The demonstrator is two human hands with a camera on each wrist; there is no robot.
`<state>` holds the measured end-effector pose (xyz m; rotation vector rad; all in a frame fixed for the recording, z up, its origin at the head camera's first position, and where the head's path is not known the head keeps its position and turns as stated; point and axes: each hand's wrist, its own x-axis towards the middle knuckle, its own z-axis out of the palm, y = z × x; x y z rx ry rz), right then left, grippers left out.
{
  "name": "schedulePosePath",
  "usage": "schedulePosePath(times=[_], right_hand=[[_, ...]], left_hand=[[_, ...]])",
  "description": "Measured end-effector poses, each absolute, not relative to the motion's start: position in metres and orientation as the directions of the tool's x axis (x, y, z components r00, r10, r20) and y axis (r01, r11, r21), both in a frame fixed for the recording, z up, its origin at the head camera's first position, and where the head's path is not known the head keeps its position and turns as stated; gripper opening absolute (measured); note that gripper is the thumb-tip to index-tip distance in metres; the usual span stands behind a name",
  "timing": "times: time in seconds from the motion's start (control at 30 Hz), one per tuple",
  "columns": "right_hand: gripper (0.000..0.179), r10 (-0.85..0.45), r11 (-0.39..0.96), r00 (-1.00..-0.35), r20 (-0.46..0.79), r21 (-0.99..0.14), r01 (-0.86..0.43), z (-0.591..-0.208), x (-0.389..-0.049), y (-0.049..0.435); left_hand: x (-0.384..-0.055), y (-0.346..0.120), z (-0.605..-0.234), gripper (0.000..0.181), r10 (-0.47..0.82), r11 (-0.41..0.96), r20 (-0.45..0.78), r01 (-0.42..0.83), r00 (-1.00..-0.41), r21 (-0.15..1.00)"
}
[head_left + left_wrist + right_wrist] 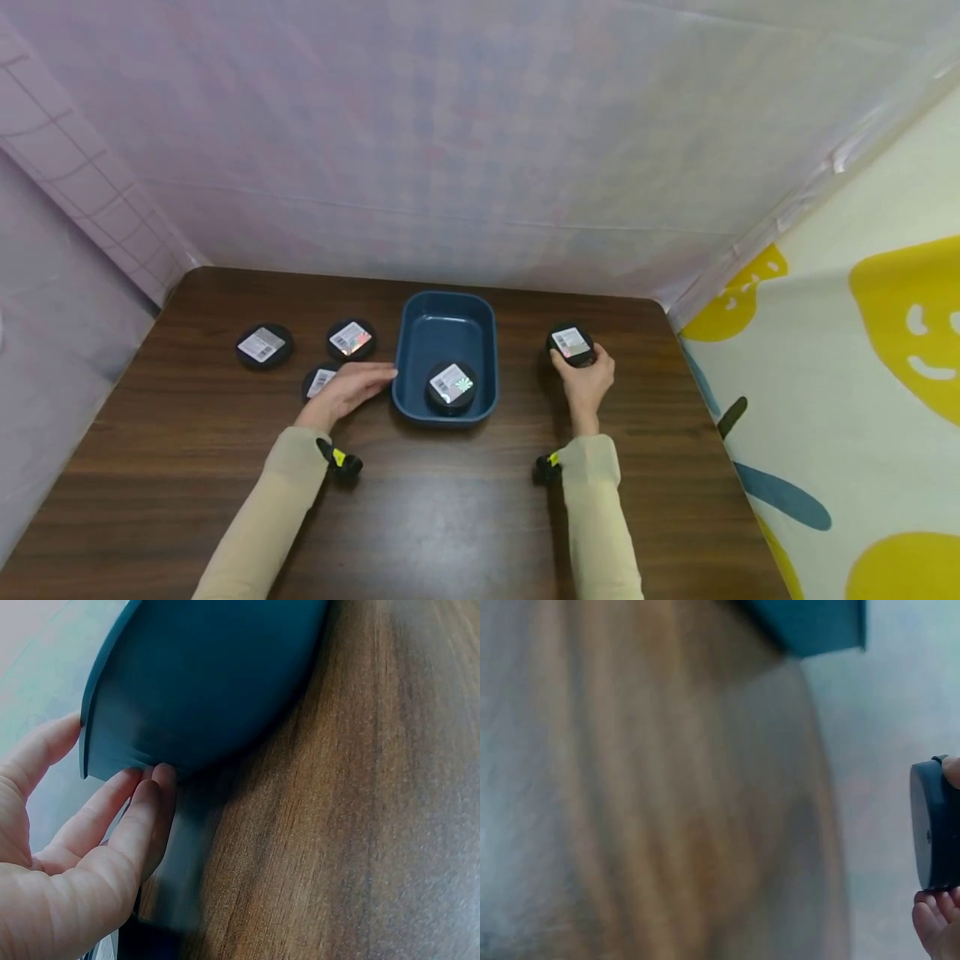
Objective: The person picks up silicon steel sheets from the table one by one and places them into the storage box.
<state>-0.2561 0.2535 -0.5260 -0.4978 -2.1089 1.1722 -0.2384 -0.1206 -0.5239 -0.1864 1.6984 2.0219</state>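
Tray (442, 337): solid blue. Round containers (572, 344): black; labels (261, 344) white with dark print, some showing iridescent patches (464, 386). Bench (450, 500): dark brown, streaked woodgrain. Sleeves (262, 504): cream. Wrist cameras (347, 469): black, yellow marks. Right-hand cloth (810, 333): off-white, yellow smiling shapes (926, 333), blue-grey leaves (783, 497). Rear sheet (450, 125): pale lilac, faint checks.

The left hand (347, 394) points its almost straight fingers to the right; the right hand (588, 383) bends its fingers, some perhaps hidden.

Tabletop (450, 525): dark brown, visible wood grain. Resting directly on it: one blue tray (444, 337), rectangular with rounded corners; left of it, three black discs (264, 347), white-labelled, the nearest disc (318, 383) partly hidden.
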Motion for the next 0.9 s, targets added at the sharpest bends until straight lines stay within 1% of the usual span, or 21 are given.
schedulePosePath(times=[0.13,0.23,0.5,0.77,0.9], right_hand=[[0.069,0.568,0.532,-0.711,0.415,-0.844,-0.068,-0.508,-0.250,0.247],[0.069,0.546,0.524,-0.721,0.427,-0.845,-0.104,-0.496,-0.245,0.242],[0.068,0.507,0.549,-0.742,0.439,-0.828,-0.115,-0.471,-0.234,0.233],[0.070,0.473,0.533,-0.772,0.424,-0.836,-0.133,-0.451,-0.222,0.218],[0.070,0.461,0.533,-0.775,0.434,-0.833,-0.149,-0.444,-0.218,0.208]], left_hand=[[-0.239,-0.120,-0.524,0.058,0.271,-0.111,-0.413,-0.454,-0.870,0.884],[-0.239,-0.120,-0.524,0.058,0.286,-0.102,-0.403,-0.446,-0.869,0.889],[-0.239,-0.120,-0.523,0.058,0.279,-0.097,-0.405,-0.445,-0.871,0.891],[-0.238,-0.121,-0.522,0.055,0.287,-0.101,-0.394,-0.437,-0.873,0.894],[-0.238,-0.120,-0.522,0.054,0.278,-0.097,-0.405,-0.445,-0.871,0.890]])
